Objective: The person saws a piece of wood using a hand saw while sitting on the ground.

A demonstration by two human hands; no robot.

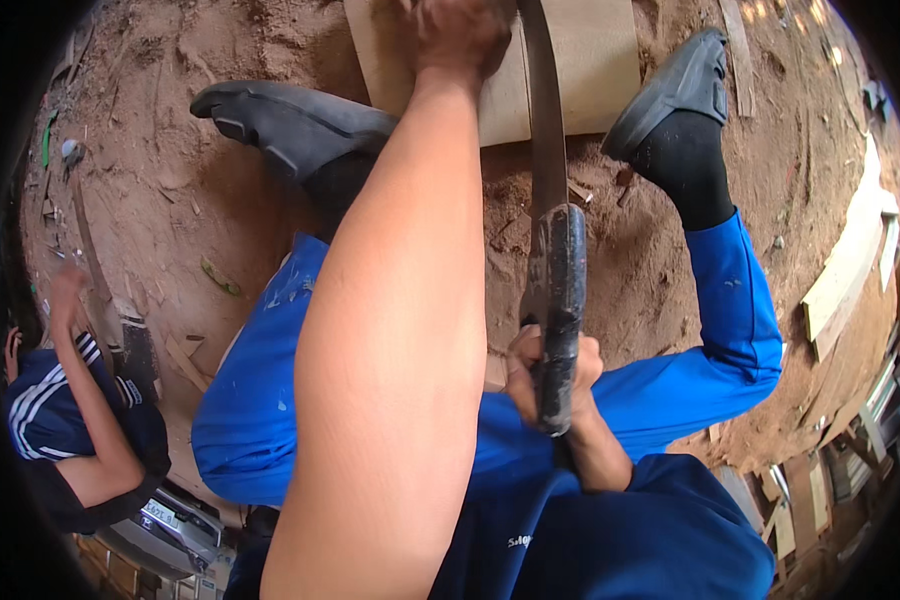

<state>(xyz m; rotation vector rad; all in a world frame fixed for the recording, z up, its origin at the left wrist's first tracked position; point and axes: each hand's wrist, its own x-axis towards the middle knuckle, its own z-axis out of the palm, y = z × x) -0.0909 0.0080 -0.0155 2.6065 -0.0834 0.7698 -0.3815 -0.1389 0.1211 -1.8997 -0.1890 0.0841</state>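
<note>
My right hand (560,370) is wrapped round the black handle (567,290) of a handsaw. Its long dark blade (548,140) runs away from me, up to the top edge of the view. Under the far part of the blade lies a light-brown wooden board (595,70). A thin line runs along the board just left of the blade. My left hand (460,35), at the end of the outstretched arm, is on the board left of the blade. Its fingers are partly cut off by the top edge and blurred.
My black shoes flank the board, the left shoe (300,125) and the right shoe (670,95). Reddish dirt carries wood scraps. Another person's arm (100,430) is at far left, above a grey vehicle (160,535). Wood offcuts (850,260) lie at right.
</note>
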